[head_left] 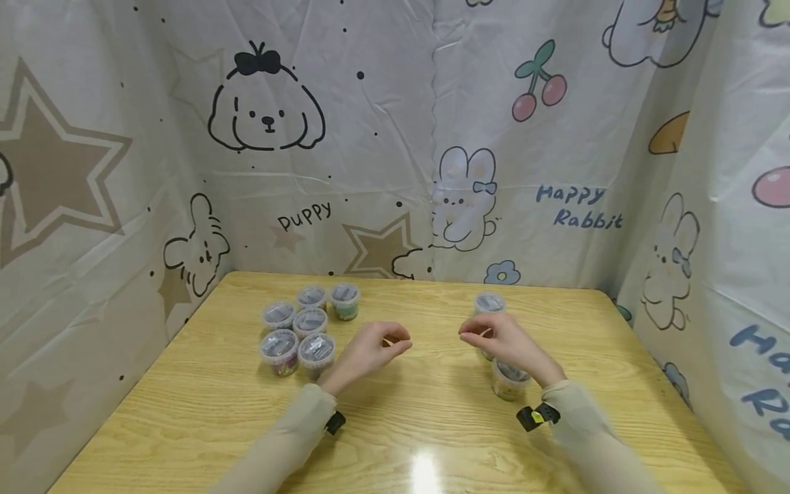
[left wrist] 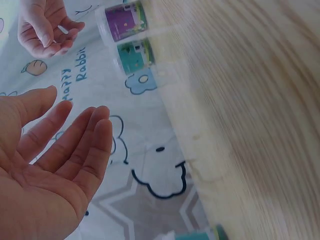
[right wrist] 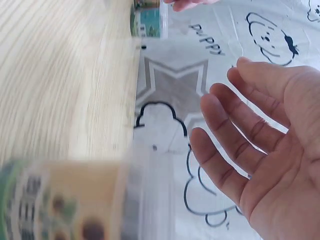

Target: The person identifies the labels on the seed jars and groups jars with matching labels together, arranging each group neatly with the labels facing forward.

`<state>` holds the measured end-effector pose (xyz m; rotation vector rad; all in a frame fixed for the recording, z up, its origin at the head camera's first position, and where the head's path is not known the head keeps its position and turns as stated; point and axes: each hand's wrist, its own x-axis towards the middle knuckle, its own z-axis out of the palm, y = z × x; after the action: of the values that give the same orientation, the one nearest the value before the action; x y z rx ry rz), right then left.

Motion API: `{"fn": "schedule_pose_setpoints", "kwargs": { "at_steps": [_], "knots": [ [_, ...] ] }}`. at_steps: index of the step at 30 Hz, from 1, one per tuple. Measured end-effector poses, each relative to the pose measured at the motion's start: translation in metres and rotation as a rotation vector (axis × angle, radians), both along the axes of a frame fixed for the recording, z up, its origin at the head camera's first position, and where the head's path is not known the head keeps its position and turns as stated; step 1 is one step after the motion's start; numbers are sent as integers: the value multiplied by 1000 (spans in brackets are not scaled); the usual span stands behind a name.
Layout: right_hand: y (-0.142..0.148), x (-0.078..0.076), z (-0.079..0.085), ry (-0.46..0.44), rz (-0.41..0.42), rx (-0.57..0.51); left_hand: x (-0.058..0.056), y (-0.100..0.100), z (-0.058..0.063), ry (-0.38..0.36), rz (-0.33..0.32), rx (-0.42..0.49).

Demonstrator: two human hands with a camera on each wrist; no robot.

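"Tubs, small and lidded, stand in two lots on the worktop; six are bunched at the person's left, three run in a rough line at the right; is any of them in hand?"

"None; the left grip is loosely curved, thumb apart from the fingers, with hold of nothing; the right grip is much the same, half open and empty."

"What's in the way?"

"The right grip hangs across the middle of its line, so little of that one shows; the left wrist cuts across the bunch's near right one, hiding part of its side; a tub with an orange label looms blurred near the right grip in the right wrist view."

"And round about?"

"A pale curtain printed with dogs, rabbits and stars hangs behind the worktop and down both sides; black bands sit at both wrists, beside pale sleeves."
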<state>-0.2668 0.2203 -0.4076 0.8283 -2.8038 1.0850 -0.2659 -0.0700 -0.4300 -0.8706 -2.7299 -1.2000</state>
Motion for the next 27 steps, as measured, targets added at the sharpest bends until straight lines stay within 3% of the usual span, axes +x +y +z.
{"fn": "schedule_pose_setpoints", "kwargs": {
  "at_steps": [10,17,22,27],
  "knots": [
    [-36,-8,-1,3,54,-5,2,-36,9,85,38,52],
    [-63,-11,-6,-10,105,8,3,-67,21,7,4,-13],
    [-86,-11,-14,-3,154,14,7,-88,26,1,25,-56],
    [-110,-11,-22,-8,212,13,10,-107,23,2,69,-99]
  ]
}}
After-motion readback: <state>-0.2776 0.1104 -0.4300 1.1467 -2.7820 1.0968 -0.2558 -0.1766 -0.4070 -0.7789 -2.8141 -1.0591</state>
